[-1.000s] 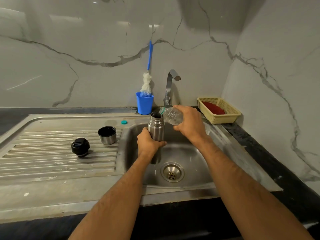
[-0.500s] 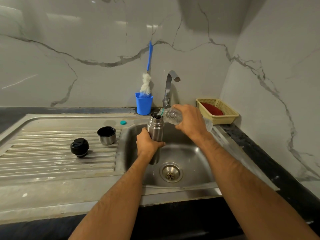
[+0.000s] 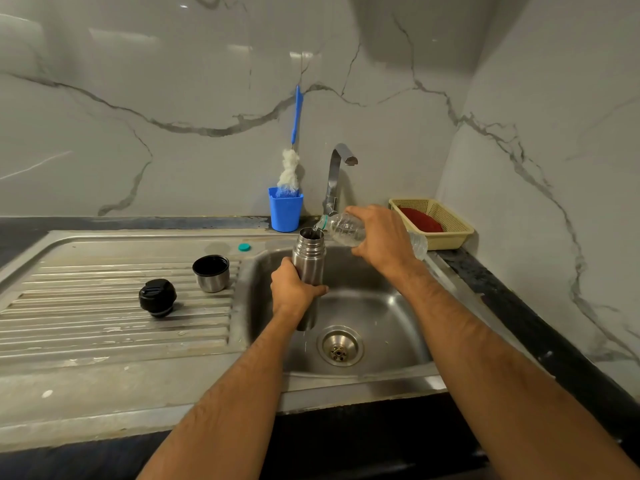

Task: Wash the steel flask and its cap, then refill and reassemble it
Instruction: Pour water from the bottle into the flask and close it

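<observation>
The left hand (image 3: 294, 292) wraps its grip round the middle of the steel flask (image 3: 308, 271), fingers curled fully about the body, holding it upright over the sink (image 3: 388, 306) basin, just left of the drain (image 3: 340, 346). The right hand (image 3: 379, 239) grips a clear plastic bottle (image 3: 346, 228), tipped so its neck sits right at the flask's open mouth and water runs in. To do this well, the flask should be held plumb and steady while the bottle's tilt is raised gently, so the stream lands inside the narrow mouth rather than down the outside; watching the level near the rim would guard against overflow. Working over the basin means any spill drains away. On the ribbed drainboard toward the worktop's left side, the black stopper (image 3: 157, 297) and the steel cup cap (image 3: 211, 273) stand apart from each other, waiting for reassembly. A small teal bottle cap (image 3: 244, 247) lies near the sink's back edge.
</observation>
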